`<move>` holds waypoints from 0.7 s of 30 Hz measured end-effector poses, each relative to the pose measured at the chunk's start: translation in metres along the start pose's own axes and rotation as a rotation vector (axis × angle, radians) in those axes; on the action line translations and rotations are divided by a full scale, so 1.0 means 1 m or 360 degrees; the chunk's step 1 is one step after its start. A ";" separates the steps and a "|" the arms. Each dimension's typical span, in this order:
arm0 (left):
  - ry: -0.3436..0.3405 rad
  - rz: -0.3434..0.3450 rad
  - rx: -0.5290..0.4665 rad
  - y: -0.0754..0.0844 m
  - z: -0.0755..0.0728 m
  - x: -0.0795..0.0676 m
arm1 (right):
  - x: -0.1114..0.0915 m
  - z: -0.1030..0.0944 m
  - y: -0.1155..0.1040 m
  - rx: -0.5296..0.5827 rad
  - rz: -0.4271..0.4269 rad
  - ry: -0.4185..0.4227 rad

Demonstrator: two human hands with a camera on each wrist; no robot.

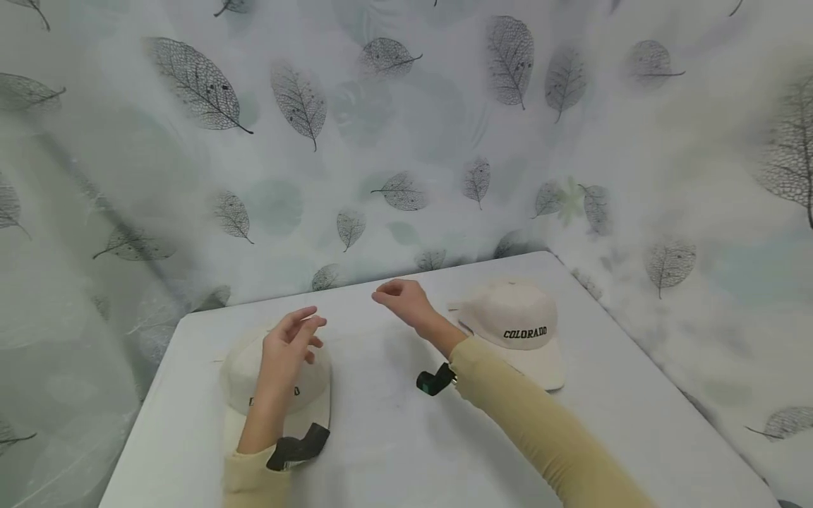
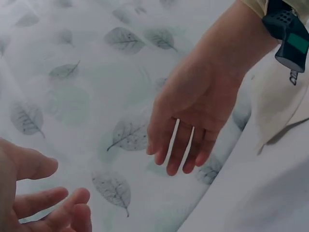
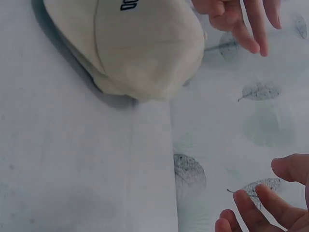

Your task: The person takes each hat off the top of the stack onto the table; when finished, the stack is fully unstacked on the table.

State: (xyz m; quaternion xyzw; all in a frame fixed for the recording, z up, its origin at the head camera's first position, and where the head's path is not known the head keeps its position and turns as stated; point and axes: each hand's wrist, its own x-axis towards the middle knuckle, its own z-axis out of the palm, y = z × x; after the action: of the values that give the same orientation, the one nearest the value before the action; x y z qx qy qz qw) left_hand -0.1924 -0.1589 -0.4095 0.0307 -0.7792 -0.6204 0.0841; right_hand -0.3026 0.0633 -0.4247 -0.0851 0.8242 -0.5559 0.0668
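Two cream baseball caps rest on the white table. The left cap [image 1: 241, 377] lies partly behind my left hand [image 1: 287, 353], which hovers over it with loosely bent fingers and holds nothing. Most of its dark lettering is hidden by the forearm. The right cap [image 1: 511, 317] reads COLORADO, its brim toward the near side. My right hand [image 1: 409, 305] is raised between the two caps, left of the right one, with relaxed fingers and nothing held. In the left wrist view the fingers of the right hand [image 2: 193, 111] hang loosely. The right wrist view shows the left cap [image 3: 140, 43] below the left hand [image 3: 236, 19].
The white table [image 1: 375, 423] ends at a leaf-printed curtain [image 1: 406, 141] behind it, which also hangs along both sides. A black wrist device [image 1: 298, 448] sits on the left wrist, another black device [image 1: 435, 381] on the right.
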 end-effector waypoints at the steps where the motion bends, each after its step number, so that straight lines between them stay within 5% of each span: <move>1: 0.0038 -0.0008 0.0016 -0.001 -0.006 -0.001 | 0.002 0.007 -0.001 0.0014 0.0014 -0.0019; 11: 0.0630 -0.0137 0.0076 -0.024 -0.066 -0.019 | 0.005 0.082 0.004 -0.0064 0.0175 -0.0163; 15: 0.0873 -0.0262 0.0254 -0.045 -0.088 -0.027 | 0.003 0.101 0.006 -0.0095 0.0234 -0.0164; 18: 0.0945 -0.0418 0.0445 -0.067 -0.102 -0.035 | 0.002 0.109 0.007 -0.0076 0.0278 -0.0194; 21: 0.0849 -0.0592 0.0614 -0.089 -0.111 -0.042 | 0.001 0.115 0.008 -0.0067 0.0309 -0.0242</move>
State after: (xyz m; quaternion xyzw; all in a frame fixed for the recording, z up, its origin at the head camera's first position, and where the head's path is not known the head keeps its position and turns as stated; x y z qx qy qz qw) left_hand -0.1374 -0.2791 -0.4761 0.3475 -0.8135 -0.4371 0.1626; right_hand -0.2809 -0.0378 -0.4747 -0.0483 0.8325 -0.5214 0.1807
